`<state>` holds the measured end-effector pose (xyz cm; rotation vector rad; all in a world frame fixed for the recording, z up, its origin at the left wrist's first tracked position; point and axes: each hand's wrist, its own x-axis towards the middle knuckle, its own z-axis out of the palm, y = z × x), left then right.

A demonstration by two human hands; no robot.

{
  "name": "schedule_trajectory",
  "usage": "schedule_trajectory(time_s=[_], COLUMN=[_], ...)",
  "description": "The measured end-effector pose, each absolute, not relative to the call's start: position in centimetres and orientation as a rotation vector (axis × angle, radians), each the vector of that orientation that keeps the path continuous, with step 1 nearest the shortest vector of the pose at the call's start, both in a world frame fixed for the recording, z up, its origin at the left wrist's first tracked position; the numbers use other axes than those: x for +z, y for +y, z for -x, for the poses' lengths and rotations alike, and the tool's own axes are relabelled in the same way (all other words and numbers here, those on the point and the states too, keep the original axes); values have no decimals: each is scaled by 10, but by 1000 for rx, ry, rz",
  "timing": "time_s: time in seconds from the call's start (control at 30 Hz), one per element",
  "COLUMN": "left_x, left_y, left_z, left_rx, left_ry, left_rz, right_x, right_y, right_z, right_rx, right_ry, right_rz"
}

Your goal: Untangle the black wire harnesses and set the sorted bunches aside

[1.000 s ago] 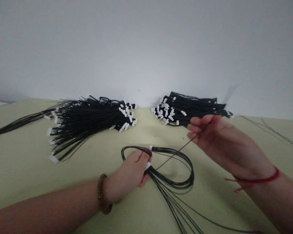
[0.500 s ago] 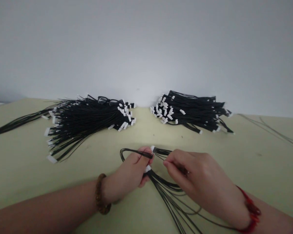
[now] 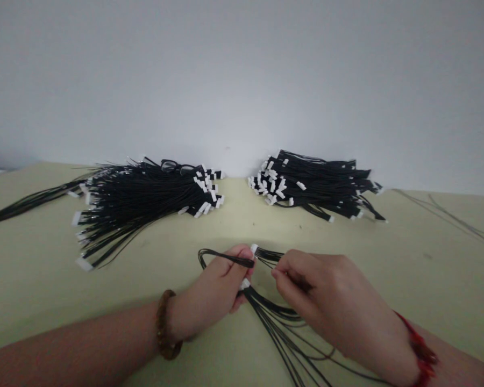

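Observation:
My left hand (image 3: pixel 226 282) is closed around a black wire harness (image 3: pixel 266 306), with a loop of its wires bent over the thumb side. A white connector (image 3: pixel 254 249) sticks up past the fingertips, and another white connector (image 3: pixel 245 284) shows just below them. Black wires run from both toward the right. My right hand (image 3: pixel 322 295) pinches one thin wire of the harness close to the upper connector. Below the right palm, the loose wires fan out toward the bottom edge. The far ends of the pinched wire are hidden behind the right hand.
A large pile of black wire harnesses (image 3: pixel 141 196) with white connectors lies at the back left, a pair of glasses (image 3: pixel 177 166) on it. A second harness pile (image 3: pixel 318 180) lies at the back right. Loose wires (image 3: pixel 447 215) trail at the far right. A pale wall (image 3: pixel 242 80) rises behind the table.
Both hands keep their grips on the harness and have barely moved. The two white connectors have shifted slightly to the right and down.

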<state>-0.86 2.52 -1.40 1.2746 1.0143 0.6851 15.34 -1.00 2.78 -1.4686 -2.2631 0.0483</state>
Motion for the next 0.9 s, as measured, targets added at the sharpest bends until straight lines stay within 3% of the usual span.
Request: schedule_trajectory(time_s=[0.53,0.77,0.9], left_x=[-14,-9,-10], left_y=[24,29,32], left_z=[9,5,4], left_rx=[636,718,757], left_ry=[956,1177,1180], left_rz=[-1382,-1206,-1166], right_x=[21,41,43], right_y=[-10,-21,-40], right_z=[-153,-157,-162], right_rx=[32,-622,-466], right_ry=[-2296,-2278,-2519], right_rz=[1400,1319,1256])
